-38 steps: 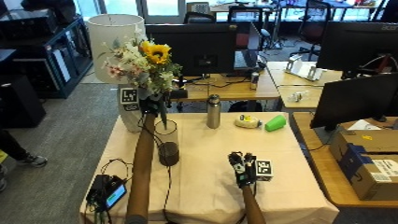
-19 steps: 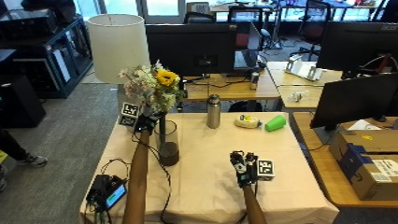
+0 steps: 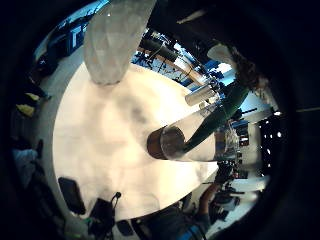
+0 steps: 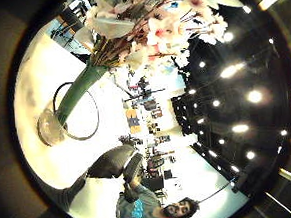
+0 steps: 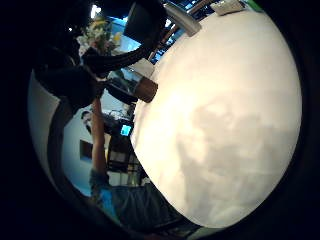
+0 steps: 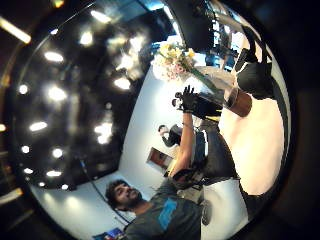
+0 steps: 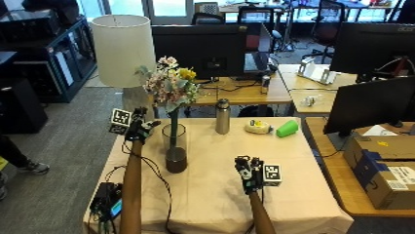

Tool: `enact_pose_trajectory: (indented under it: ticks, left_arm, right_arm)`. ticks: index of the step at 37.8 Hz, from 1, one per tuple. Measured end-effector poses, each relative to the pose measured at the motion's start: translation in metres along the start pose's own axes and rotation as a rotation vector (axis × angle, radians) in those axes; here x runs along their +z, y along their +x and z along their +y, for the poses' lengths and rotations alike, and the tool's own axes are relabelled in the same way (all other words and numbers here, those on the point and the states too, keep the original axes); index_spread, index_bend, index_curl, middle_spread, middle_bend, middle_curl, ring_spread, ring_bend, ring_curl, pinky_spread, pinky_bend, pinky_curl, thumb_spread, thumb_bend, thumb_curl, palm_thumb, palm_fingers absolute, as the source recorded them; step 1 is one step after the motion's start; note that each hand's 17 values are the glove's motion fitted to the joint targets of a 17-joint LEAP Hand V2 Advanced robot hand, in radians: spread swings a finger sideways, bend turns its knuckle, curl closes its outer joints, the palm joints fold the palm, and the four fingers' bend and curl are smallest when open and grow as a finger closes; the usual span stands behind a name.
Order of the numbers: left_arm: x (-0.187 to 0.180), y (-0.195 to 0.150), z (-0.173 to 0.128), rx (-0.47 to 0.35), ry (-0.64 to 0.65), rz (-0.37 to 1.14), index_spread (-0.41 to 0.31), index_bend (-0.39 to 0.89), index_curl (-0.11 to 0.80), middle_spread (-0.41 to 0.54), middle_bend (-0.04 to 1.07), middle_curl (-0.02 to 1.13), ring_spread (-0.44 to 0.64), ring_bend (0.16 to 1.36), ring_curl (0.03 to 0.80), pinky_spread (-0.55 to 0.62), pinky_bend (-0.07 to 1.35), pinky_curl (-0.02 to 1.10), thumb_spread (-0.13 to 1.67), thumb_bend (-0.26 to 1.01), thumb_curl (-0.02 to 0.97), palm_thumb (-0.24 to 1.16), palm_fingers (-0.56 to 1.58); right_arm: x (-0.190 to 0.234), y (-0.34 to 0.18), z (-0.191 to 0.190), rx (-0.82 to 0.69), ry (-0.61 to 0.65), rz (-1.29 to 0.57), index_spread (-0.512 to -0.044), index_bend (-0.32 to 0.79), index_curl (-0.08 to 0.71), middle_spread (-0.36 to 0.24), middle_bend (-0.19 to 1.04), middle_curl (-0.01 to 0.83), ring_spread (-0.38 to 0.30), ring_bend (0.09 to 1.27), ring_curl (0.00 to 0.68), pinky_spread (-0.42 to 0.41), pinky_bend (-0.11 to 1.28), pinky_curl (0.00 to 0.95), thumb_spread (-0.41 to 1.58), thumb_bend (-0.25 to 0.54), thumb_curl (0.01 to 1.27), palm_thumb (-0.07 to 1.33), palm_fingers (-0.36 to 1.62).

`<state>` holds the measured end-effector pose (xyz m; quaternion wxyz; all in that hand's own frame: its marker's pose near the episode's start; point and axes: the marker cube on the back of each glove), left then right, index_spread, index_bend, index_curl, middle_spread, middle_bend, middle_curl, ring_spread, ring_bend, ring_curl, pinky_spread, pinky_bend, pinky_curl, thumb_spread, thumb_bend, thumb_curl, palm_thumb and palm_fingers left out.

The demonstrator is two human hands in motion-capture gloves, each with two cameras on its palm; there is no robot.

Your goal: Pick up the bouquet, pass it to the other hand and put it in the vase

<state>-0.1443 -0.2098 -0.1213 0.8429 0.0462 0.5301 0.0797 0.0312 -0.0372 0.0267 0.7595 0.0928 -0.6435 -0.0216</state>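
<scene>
On the table (image 7: 214,195), the bouquet (image 7: 170,87) stands with its stem inside the vase (image 7: 174,148), so the left hand (image 7: 139,129), fingers spread just left of it, should draw away without nudging the glass, while the right hand (image 7: 249,173) hovers open, holding nothing.

office: monitors (image 7: 379,46), desks (image 7: 243,95), swivel chairs (image 7: 327,19).

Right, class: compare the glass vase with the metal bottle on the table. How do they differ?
The vase is see-through glass with a dark base; the bottle is opaque silver metal. The vase is open-topped and holds the bouquet; the bottle is capped and holds nothing visible. The vase is wider. Both stand upright on the table.
</scene>
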Motion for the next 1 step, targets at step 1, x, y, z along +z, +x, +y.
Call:
enact_pose_trajectory:
  ticks: [1]
  left_arm:
    - [-0.0016, -0.0073, -0.0055, -0.039, 0.043, -0.051, 0.027, 0.05, 0.303, -0.027, 0.26, 0.39, 0.14, 0.62, 0.368, 0.5, 0.41, 0.34, 0.72, -0.04, 0.415, 0.25, 0.2]
  right_arm:
    - [0.0006, -0.0004, -0.0001, -0.009, -0.004, -0.003, -0.281, 0.12, 0.309, -0.143, 0.33, 0.469, -0.133, 0.41, 0.408, 0.135, 0.24, 0.349, 0.91, -0.026, 0.55, 0.82, 1.06]
